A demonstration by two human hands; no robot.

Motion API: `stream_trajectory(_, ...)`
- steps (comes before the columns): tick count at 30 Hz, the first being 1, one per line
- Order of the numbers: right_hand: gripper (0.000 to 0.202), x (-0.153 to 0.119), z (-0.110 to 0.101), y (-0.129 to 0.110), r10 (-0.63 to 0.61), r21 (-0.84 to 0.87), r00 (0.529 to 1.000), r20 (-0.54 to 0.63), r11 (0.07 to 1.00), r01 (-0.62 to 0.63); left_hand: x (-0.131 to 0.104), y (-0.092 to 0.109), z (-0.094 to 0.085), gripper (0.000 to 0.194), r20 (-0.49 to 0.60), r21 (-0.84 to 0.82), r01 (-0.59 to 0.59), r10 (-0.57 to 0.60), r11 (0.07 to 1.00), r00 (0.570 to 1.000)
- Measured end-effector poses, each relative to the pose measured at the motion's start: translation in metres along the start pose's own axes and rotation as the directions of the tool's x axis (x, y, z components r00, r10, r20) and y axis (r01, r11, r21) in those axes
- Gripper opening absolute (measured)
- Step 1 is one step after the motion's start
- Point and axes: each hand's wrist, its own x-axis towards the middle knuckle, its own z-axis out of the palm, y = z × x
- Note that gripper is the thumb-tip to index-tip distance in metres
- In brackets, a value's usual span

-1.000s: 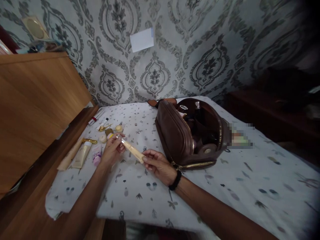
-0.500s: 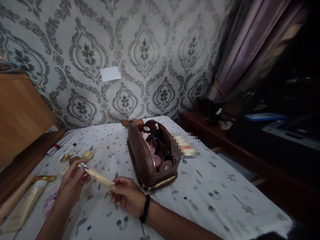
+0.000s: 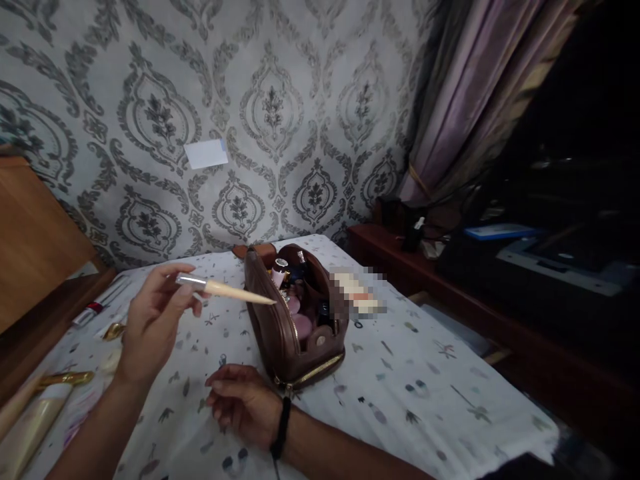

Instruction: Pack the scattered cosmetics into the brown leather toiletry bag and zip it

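My left hand (image 3: 157,317) is raised over the left part of the cloth, its thumb and fingers closed on a makeup brush (image 3: 230,291). The brush has a pale wooden handle tapering to the right and a silver ferrule; its bristles cannot be made out. The handle's tip overlaps the near side of an open brown cosmetic bag (image 3: 273,320); I cannot tell if they touch. Low in front of the bag, my right hand (image 3: 247,403) holds nothing, its fingers loosely curled and a little apart. Inside the bag are a pinkish bottle (image 3: 279,272), pink round items (image 3: 301,325) and dark items.
At the left lie a cream tube (image 3: 40,427), a gold tube (image 3: 67,379) and a red-banded item (image 3: 87,313) on the patterned cloth (image 3: 400,373). A blurred cream packet (image 3: 356,292) lies right of the bag. A wooden box (image 3: 40,247) stands left; a patterned wall rises behind.
My right hand has let go of the brush handle and sits slightly lower. My left hand has lifted the brush up and right, towards the bag. The view has shifted a little.
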Motion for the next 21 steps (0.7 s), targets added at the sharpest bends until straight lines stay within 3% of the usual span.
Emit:
stream_trajectory(3, 0.046, 0.0, -0.001, 0.0, -0.018, 0.013, 1.0, 0.015, 1.0, 0.018, 0.009, 0.009, 0.022, 0.028, 0.103, 0.124, -0.058, 0.045, 0.991, 0.994)
stream_trajectory(8, 0.045, -0.001, 0.001, -0.002, -0.004, 0.019, 1.0, 0.008, 1.0, 0.004, 0.023, 0.011, 0.052, 0.025, 0.24, 0.172, -0.106, 0.063, 0.979, 0.969)
stream_trajectory(14, 0.047, -0.002, 0.003, -0.003, 0.02, 0.03, 1.0, 0.011, 0.999, -0.021, 0.047, 0.002, 0.079, 0.021, 0.464, 0.281, -0.25, 0.097, 0.927, 0.881)
stream_trajectory(21, 0.047, -0.002, 0.003, -0.002, 0.031, 0.029, 1.0, -0.005, 0.999, -0.031, 0.06, -0.006, 0.111, 0.018, 0.626, 0.362, -0.342, 0.046, 0.867, 0.779)
